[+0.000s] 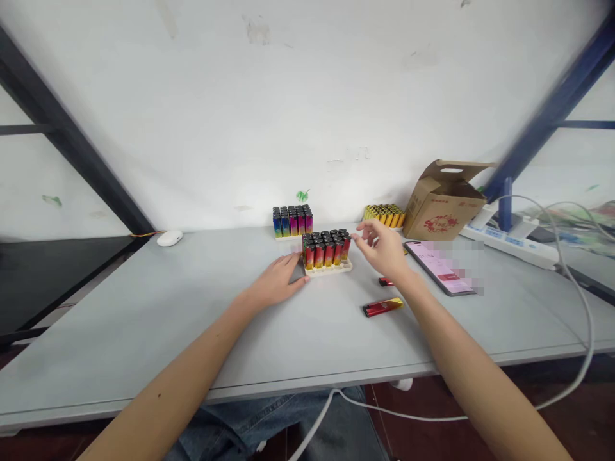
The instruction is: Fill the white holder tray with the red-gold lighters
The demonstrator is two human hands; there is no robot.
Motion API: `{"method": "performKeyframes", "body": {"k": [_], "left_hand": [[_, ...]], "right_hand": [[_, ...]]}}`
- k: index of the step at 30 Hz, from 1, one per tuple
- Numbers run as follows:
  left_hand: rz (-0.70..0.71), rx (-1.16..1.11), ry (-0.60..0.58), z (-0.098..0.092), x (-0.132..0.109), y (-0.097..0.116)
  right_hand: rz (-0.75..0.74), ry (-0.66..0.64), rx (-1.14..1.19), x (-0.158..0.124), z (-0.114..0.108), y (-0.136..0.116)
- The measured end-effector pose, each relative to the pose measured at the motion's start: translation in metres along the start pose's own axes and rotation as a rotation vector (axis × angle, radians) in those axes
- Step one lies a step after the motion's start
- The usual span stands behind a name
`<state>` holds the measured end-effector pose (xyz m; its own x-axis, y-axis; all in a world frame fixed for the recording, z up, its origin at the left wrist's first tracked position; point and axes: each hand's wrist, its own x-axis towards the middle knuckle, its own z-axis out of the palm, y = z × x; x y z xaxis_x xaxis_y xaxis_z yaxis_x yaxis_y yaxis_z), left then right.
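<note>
A white tray (331, 270) holds upright lighters (328, 251), mostly red and yellow with black tops, with bare slots along its front edge. My left hand (279, 279) rests low against the tray's left end, thumb at the front corner and fingers along the side, steadying it. Just off the right end of the rack is my right hand (379, 246), its thumb and forefinger apart and nothing visible between them. One loose red and yellow lighter (383, 307) lies on the table below that hand. Another red lighter (385, 282) is partly hidden by my right wrist.
Behind stand a rack of blue and pink lighters (293, 222) and a rack of yellow ones (387, 216). An open cardboard box (439, 208), a phone (442, 267) and a power strip (514, 244) with cables are to the right. A white rounded device (170, 238) sits at left.
</note>
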<state>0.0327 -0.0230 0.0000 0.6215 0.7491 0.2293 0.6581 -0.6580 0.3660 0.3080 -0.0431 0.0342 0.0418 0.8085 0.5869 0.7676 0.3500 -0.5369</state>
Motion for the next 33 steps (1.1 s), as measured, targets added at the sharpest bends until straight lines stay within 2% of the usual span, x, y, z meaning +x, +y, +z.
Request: {"method": "performKeyframes", "body": {"k": [1, 4, 6, 11, 15, 19, 22, 26, 29, 33], "left_hand": [[-0.003, 0.003, -0.002, 0.000, 0.000, 0.000], [-0.003, -0.002, -0.002, 0.000, 0.000, -0.001], [0.001, -0.009, 0.008, 0.001, 0.000, -0.001], [-0.008, -0.008, 0.010, 0.000, -0.001, 0.000], [-0.011, -0.002, 0.002, -0.001, -0.001, 0.000], [-0.007, -0.004, 0.012, 0.000, -0.001, -0.002], [0.002, -0.012, 0.017, 0.001, 0.000, -0.003], [0.012, -0.017, 0.023, 0.002, 0.001, -0.003], [0.013, -0.018, 0.026, 0.002, 0.000, -0.003], [-0.002, 0.002, 0.012, 0.001, 0.000, -0.002]], "right_hand": [[0.035, -0.012, -0.025, 0.003, -0.005, 0.004], [0.100, -0.209, -0.143, 0.008, -0.015, 0.016], [0.122, -0.279, -0.245, 0.009, -0.016, 0.023], [0.245, -0.264, -0.427, 0.004, -0.010, 0.030], [0.350, -0.354, -0.498, 0.000, -0.006, 0.027], [0.267, -0.392, -0.400, 0.000, -0.002, 0.024], [0.208, -0.325, -0.361, 0.000, 0.002, 0.025], [0.242, -0.244, -0.486, -0.002, 0.010, 0.027], [0.243, -0.290, -0.572, -0.004, 0.013, 0.029], [0.281, -0.338, -0.511, -0.004, 0.012, 0.033]]}}
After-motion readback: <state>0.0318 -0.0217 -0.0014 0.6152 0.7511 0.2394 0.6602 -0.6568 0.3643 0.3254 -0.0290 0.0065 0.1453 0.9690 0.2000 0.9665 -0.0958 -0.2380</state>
